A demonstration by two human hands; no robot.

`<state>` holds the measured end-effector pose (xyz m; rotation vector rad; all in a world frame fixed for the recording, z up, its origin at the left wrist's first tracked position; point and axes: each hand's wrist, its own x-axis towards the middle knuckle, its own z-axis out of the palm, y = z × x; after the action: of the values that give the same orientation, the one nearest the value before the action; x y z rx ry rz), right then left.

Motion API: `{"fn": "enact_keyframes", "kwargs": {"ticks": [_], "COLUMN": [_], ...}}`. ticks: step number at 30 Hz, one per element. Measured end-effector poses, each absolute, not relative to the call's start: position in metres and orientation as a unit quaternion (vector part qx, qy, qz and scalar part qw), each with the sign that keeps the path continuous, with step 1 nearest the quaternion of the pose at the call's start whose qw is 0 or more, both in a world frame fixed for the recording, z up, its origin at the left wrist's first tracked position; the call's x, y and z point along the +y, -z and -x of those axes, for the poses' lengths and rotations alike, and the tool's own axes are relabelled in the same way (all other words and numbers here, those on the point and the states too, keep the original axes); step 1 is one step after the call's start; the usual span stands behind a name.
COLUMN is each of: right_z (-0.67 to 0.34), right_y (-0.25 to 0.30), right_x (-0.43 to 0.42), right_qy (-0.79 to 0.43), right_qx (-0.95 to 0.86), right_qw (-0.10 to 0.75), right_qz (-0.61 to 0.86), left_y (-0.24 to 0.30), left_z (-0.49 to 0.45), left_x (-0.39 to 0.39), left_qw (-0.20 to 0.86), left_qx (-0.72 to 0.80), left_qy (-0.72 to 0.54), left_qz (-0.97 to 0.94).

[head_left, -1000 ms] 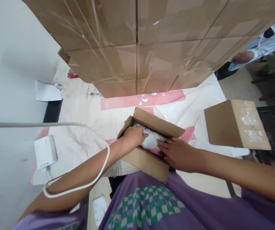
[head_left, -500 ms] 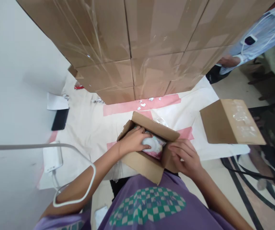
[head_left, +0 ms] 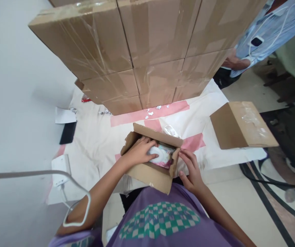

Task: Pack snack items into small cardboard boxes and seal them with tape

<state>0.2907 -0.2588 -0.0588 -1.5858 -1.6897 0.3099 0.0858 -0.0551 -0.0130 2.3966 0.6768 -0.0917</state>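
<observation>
A small open cardboard box sits at the table's near edge in front of me, flaps raised. Inside lies a shiny plastic-wrapped packet, white with pink and pale green print. My left hand reaches into the box, thumb and forefinger curved round the packet's white end; its other fingertips are partly hidden. At the box's right end, my right hand has its fingertips against the upright end flap. Its thumb is apart from the fingers and it holds nothing.
Taped cartons are stacked behind. Another carton stands on the right. A tape roll lies behind the open box. A black phone, a white adapter and a cable crossing my left arm are left. Another person's hand shows at upper right.
The box's right end flap has swung up and inward from its outward slant. My right hand's fingers have straightened and its thumb has spread. My left hand stays on the packet. The view has shifted slightly.
</observation>
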Motion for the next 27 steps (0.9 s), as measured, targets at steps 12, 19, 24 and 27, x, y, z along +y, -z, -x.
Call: {"fn": "enact_keyframes", "kwargs": {"ticks": [12, 19, 24, 27], "right_z": [-0.287, -0.28, -0.283, -0.293], "right_y": [0.062, 0.062, 0.077, 0.088], "right_x": [-0.222, -0.205, -0.205, -0.208], "right_qy": [-0.205, -0.284, -0.296, -0.313], "right_qx": [-0.643, -0.595, -0.581, -0.592], "right_qw": [0.387, 0.41, 0.449, 0.471], "right_qz": [0.628, 0.63, 0.611, 0.575], "left_y": [0.015, -0.005, 0.004, 0.03], "left_z": [-0.077, -0.075, -0.017, 0.021], "left_x": [-0.081, -0.099, -0.111, -0.101], "left_qw": [0.212, 0.133, 0.054, 0.156], "left_qx": [0.353, 0.345, 0.392, 0.431], "left_qy": [0.016, 0.061, -0.337, -0.44], "left_qz": [-0.911, -0.927, -0.854, -0.772]}}
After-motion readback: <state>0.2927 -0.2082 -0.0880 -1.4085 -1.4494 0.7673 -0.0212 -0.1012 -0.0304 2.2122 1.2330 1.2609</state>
